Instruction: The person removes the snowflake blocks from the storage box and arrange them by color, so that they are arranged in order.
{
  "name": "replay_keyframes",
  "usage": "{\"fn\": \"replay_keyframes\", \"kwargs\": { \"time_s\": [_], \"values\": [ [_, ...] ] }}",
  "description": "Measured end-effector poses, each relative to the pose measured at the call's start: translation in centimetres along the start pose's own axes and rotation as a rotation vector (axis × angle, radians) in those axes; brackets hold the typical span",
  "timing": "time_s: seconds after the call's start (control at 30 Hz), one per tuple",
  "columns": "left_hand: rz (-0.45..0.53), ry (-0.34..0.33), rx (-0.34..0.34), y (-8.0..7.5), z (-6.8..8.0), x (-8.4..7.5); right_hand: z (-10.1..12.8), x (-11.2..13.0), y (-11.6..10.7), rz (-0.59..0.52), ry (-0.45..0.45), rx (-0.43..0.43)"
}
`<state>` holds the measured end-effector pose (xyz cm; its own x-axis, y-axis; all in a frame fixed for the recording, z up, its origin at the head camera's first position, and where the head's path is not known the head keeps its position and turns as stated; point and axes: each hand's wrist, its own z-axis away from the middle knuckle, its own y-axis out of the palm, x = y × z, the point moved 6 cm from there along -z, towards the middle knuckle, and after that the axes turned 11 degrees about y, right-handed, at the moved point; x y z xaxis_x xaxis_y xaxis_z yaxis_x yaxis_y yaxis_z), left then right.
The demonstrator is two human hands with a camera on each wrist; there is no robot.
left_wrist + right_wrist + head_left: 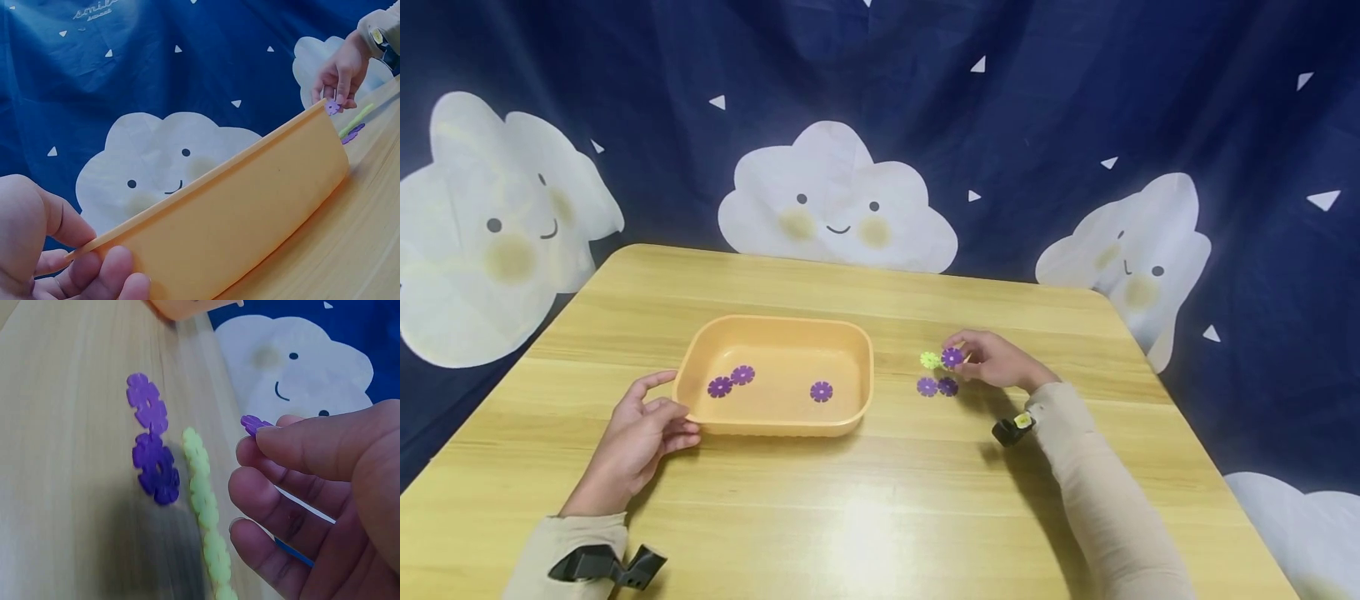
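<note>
My left hand [638, 435] grips the left front corner of an orange plastic basin [790, 321], its thumb over the rim in the left wrist view. Three purple snowflake discs [822, 392] lie inside the basin. To the right of the basin, my right hand [1000, 360] pinches a purple snowflake disc [254, 424] between thumb and index finger, held above the table. Below that hand lie two purple discs [156, 465], end to end. Beside them is a yellow-green piece [203, 500] that looks like a row of notched discs.
The wooden table [895, 492] has rounded far corners. Behind it hangs a dark blue curtain [1022, 125] with white smiling clouds and small triangles. A black wrist mount [608, 567] sits on the left sleeve, another mount [1013, 428] on the right one.
</note>
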<state>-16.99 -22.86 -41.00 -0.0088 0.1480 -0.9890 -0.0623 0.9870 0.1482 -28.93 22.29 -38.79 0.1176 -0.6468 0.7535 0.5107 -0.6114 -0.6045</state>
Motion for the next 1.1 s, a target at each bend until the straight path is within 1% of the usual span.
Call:
{"fn": "replay_keyframes", "kwargs": {
  "time_s": [0.17, 0.3, 0.57, 0.6, 0.8, 0.87, 1.03, 1.1],
  "values": [
    [0.002, -0.002, -0.003, 0.0, 0.0, 0.0, 0.7, -0.7, -0.1, -0.008, 0.019, 0.014],
    [0.01, -0.006, -0.001, 0.1, 0.0, 0.0, 1.2, -1.2, -0.1, 0.006, 0.045, 0.023],
    [-0.004, -0.014, -0.001, 0.0, 0.1, -0.1, 2.1, -1.8, 0.1, 0.039, 0.037, 0.036],
    [-0.004, -0.015, 0.0, 0.0, 0.1, -0.1, 2.4, -1.4, 0.1, 0.039, 0.039, 0.038],
    [-0.021, -0.022, -0.001, 0.0, 0.1, 0.1, 2.6, -2.0, 0.5, 0.081, 0.048, 0.045],
    [-0.027, -0.021, -0.003, 0.0, 0.1, 0.1, 2.5, -2.5, 0.6, 0.104, 0.053, 0.049],
    [-0.02, -0.008, -0.004, 0.0, 0.1, 0.0, 2.5, -2.8, 0.6, 0.161, 0.071, 0.043],
    [-0.016, -0.005, -0.004, 0.0, 0.1, 0.0, 2.5, -2.8, 0.6, 0.175, 0.064, 0.037]
  ]
}}
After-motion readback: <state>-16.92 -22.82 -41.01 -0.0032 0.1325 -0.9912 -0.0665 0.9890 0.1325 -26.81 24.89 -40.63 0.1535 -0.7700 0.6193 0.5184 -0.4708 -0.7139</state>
